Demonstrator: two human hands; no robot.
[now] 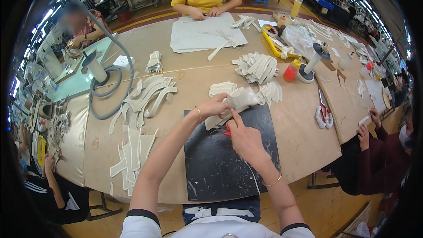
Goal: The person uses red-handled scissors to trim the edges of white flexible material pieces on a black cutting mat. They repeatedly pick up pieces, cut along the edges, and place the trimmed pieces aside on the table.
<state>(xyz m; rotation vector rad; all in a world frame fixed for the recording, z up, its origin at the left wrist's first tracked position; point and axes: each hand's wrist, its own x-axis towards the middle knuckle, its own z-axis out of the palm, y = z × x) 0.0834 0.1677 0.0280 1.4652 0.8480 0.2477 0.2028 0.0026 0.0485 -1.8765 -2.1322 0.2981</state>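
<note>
Over the top edge of a black cutting mat (207, 167), my left hand (215, 106) is closed on a pale fabric piece (240, 100) with a glossy, whitish face. My right hand (246, 139) is just below and to the right, its index finger reaching up to the piece's lower edge. Small red-handled thread snips (225, 131) are tucked in the right hand, their blades pointing left. More cream pieces lie under the left hand. A small stack of cut pieces (222, 88) sits just beyond, and a larger fanned pile (255, 68) lies farther right.
Curved cream strips (147, 99) and straight strips (132, 156) lie to the left, near a grey hose (120, 83). Red-handled scissors (324, 112), a bottle with orange-red liquid (291, 70) and a yellow tray (275, 46) are at right. Co-workers sit around the table.
</note>
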